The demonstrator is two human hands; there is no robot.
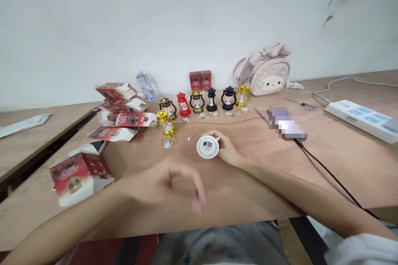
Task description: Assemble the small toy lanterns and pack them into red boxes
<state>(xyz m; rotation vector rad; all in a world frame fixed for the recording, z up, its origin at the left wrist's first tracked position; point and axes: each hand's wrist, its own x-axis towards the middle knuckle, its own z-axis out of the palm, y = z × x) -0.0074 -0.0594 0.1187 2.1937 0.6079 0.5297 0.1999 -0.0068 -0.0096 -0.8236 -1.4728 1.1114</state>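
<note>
In my right hand [229,149] is a small white lantern [207,155], its round base turned towards me. The base has an uncovered recess with small dark and metal parts inside. My fingers wrap round the lantern from the right. My left hand [177,182] is over the bare wood nearer to me, its fingers bent downward and smeared by motion; whether it holds anything is unclear. Beyond my hands stand small lanterns in gold [168,126], red [184,107], black [229,100] and bronze. Little wire-and-paper pieces [168,145] lie in front of them.
Opened red printed boxes [80,176] lie at the left, and two upright boxes [200,80] stand by the wall. A bottle [145,85], pink bag [270,76], screwdrivers [261,113], a phone [284,122] on a black cable and a white power strip [362,118] are also there.
</note>
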